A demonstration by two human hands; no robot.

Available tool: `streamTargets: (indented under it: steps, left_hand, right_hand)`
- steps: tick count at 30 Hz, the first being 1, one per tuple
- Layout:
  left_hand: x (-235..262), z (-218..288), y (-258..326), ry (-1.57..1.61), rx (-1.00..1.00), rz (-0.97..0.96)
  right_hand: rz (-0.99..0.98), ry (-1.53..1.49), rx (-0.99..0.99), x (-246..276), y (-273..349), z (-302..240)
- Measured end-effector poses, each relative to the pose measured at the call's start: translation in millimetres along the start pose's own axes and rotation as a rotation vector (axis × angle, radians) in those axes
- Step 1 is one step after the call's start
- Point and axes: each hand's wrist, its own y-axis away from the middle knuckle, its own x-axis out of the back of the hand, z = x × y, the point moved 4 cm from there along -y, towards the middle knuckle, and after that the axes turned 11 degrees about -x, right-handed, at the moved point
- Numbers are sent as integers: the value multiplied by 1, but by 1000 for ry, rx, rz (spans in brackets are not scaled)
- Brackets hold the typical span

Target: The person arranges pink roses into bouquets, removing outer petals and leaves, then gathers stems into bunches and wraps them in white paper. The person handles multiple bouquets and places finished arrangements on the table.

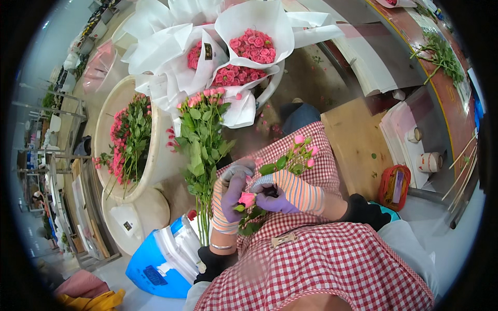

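- The left hand (228, 199), in a striped knit glove with purple coated fingers, is clenching around the stems of a tall rose bunch (203, 140); the grip point is lying partly hidden behind the leaves.
- The right hand (288, 192), gloved alike, is pinching a single pink rose (247, 199) between thumb and fingertips; its stem is disappearing under the palm.
- The single pink rose is sitting just above the red-and-white checked apron (332, 259), between both hands.
- A spray of small pink buds (300, 151) is resting on the apron, just beyond the right hand; its lower stems are hidden by that hand.
- Up and left of the apron, a pale round tub (155, 160) is holding more leafy pink roses.
- Beyond the apron, wrapped bouquets (244, 52) in stiff white paper cones are standing together; their bases are out of sight.
- Left of the apron, a blue plastic container (155, 262) is lying partly covered by the left forearm.
- Right of the apron, a wooden board (353, 150) and an orange mesh bag (394, 186) are showing; the bag's contents are too small to make out.
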Motion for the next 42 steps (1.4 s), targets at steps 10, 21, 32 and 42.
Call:
streamTargets:
  steps: [10,21,32,42]
  left_hand:
    - [7,31,7,-639,-148,-122]
    - [-4,45,5,-815,-326,4]
    - [-15,43,17,-1158,-741,-186]
    - [-3,22,16,-930,-423,-14]
  right_hand:
    - [198,569,26,6,-4,-2]
    - [293,587,11,8,-2,-7]
    - [329,566,54,13,-5,3]
    - [364,397,8,14,-3,-3]
